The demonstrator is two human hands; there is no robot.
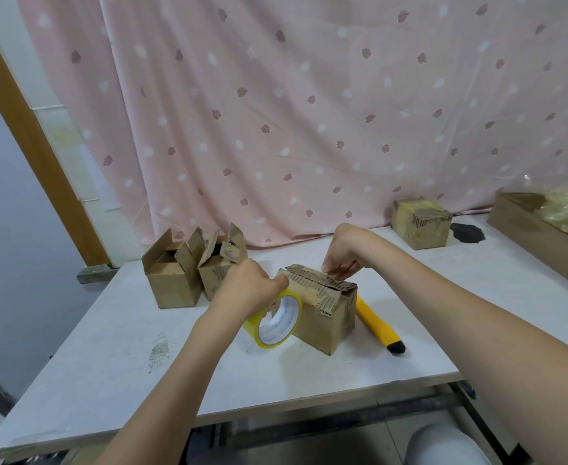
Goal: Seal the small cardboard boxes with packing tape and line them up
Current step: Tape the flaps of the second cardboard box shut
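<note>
A small cardboard box (pixel 329 317) with its flaps folded down sits mid-table. My left hand (pixel 247 290) grips a yellowish roll of packing tape (pixel 276 322) against the box's left side. My right hand (pixel 341 251) presses its curled fingertips on the far top edge of the box, apparently pinching the tape end there. Two open boxes (pixel 175 273) (pixel 220 263) stand side by side at the left back. A taped box (pixel 421 223) sits at the back right.
A yellow utility knife (pixel 380 325) lies just right of the box. A long wooden tray (pixel 541 236) with shiny filler stands at the far right. A dark patch (pixel 467 232) marks the white table (pixel 108 364). A pink curtain hangs behind.
</note>
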